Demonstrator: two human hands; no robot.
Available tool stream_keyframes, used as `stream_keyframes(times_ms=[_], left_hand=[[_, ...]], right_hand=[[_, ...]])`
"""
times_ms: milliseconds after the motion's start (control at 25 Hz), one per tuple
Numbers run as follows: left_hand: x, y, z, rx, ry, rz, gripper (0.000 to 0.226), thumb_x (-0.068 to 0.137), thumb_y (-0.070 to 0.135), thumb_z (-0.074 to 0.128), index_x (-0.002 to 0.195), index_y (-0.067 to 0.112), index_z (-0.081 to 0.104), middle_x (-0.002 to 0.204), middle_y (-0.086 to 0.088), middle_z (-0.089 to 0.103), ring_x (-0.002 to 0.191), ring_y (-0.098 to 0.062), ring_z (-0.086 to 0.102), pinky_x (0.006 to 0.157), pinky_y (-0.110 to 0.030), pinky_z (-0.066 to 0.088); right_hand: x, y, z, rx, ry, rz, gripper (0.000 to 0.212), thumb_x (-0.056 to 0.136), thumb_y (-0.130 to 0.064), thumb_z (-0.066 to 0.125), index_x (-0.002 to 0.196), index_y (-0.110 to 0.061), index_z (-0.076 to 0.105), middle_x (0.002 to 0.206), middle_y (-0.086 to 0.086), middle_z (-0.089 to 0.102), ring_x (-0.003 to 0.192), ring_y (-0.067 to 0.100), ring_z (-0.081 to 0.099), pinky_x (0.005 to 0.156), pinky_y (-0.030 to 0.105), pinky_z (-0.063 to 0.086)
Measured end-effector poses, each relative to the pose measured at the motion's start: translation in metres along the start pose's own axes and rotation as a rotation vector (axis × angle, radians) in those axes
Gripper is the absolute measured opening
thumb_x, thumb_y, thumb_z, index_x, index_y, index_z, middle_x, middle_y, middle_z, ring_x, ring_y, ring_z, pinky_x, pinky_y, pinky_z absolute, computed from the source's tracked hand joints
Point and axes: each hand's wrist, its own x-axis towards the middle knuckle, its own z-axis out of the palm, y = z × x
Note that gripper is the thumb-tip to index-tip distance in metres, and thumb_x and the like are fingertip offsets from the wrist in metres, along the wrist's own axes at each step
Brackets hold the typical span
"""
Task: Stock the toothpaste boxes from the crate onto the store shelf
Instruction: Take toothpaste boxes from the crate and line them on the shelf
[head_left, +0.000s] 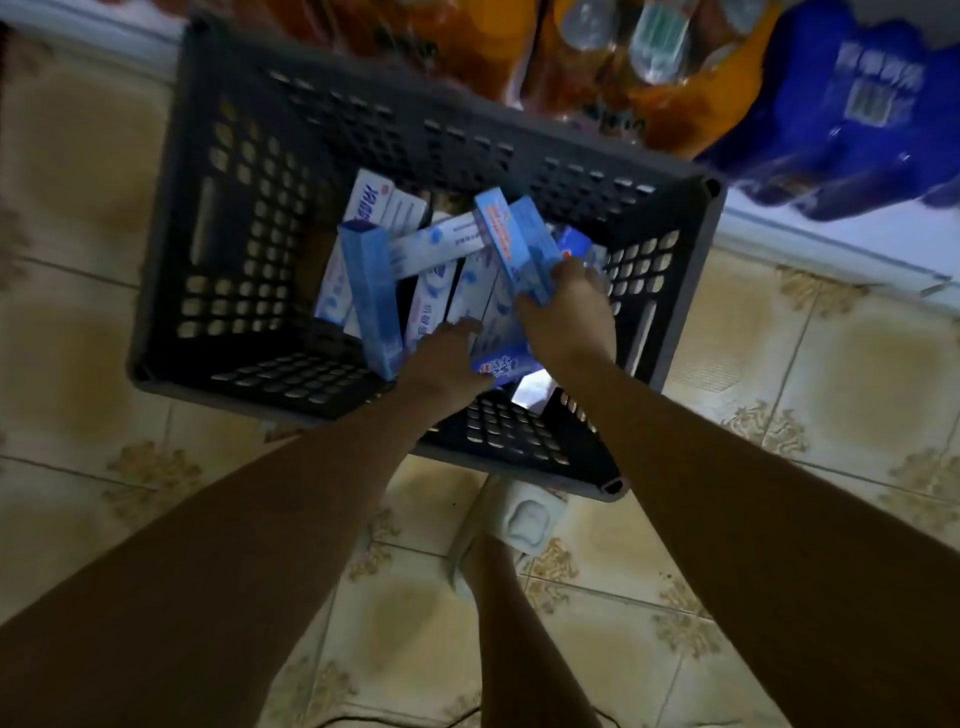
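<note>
A dark grey perforated crate (244, 249) stands on the tiled floor below me. Inside lies a jumble of several blue-and-white toothpaste boxes (371, 291). My right hand (569, 317) is inside the crate at its right side, fingers closed around a pair of light blue toothpaste boxes (511, 241) that stick up and away from me. My left hand (447, 364) reaches in at the near side, fingers spread, resting on the boxes lying flat; whether it grips one is unclear. A low white shelf edge (831, 244) runs at the upper right.
Blue wrapped packs (852, 124) and orange shrink-wrapped bottle packs (623, 67) sit on the low shelf behind the crate. My leg and a white sandal (524, 519) are on the patterned floor tiles just in front of the crate.
</note>
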Motion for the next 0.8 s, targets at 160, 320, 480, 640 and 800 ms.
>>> stream_keyframes(times_ms=[160, 320, 480, 640, 800], left_hand=[[0.034, -0.002, 0.034, 0.135, -0.043, 0.083, 0.070, 0.071, 0.033, 0.080, 0.131, 0.019, 0.045, 0.119, -0.013, 0.054, 0.111, -0.035, 0.056, 0.091, -0.047, 0.049], [0.039, -0.002, 0.037, 0.220, -0.052, 0.136, 0.063, 0.075, 0.028, 0.077, 0.129, 0.014, 0.047, 0.118, -0.016, 0.057, 0.108, -0.037, 0.058, 0.089, -0.048, 0.050], [0.020, -0.011, 0.009, 0.349, -0.119, 0.088, 0.065, 0.076, 0.026, 0.077, 0.130, 0.012, 0.044, 0.123, -0.014, 0.053, 0.113, -0.035, 0.055, 0.092, -0.048, 0.049], [-0.005, -0.015, -0.034, 0.424, -0.143, 0.024, 0.065, 0.076, 0.028, 0.077, 0.129, 0.013, 0.043, 0.127, -0.010, 0.052, 0.115, -0.030, 0.054, 0.095, -0.048, 0.048], [-0.025, -0.017, -0.066, 0.334, -0.149, -0.054, 0.063, 0.075, 0.032, 0.076, 0.128, 0.018, 0.044, 0.122, -0.005, 0.056, 0.111, -0.026, 0.056, 0.094, -0.044, 0.049]], right_hand=[[0.037, -0.001, 0.027, -0.184, -0.012, -0.078, 0.066, 0.086, -0.036, 0.068, 0.138, -0.007, 0.041, 0.135, 0.013, 0.047, 0.126, 0.032, 0.043, 0.093, 0.043, 0.046], [0.050, -0.002, 0.026, -0.181, 0.000, -0.056, 0.048, 0.093, -0.026, 0.059, 0.133, -0.003, 0.047, 0.129, 0.017, 0.054, 0.118, 0.033, 0.052, 0.082, 0.037, 0.047], [0.044, -0.007, -0.001, 0.229, -0.182, 0.134, 0.036, 0.097, -0.026, 0.055, 0.125, -0.003, 0.053, 0.099, 0.011, 0.063, 0.078, 0.024, 0.060, 0.055, 0.024, 0.040], [0.024, -0.014, -0.035, 0.381, -0.311, 0.219, 0.034, 0.102, -0.020, 0.049, 0.130, -0.001, 0.054, 0.101, 0.012, 0.060, 0.081, 0.021, 0.052, 0.069, 0.030, 0.044], [0.007, -0.014, -0.052, 0.623, -0.388, 0.391, 0.029, 0.101, -0.024, 0.048, 0.116, 0.000, 0.055, 0.120, 0.024, 0.063, 0.084, 0.027, 0.057, 0.073, 0.031, 0.044]])
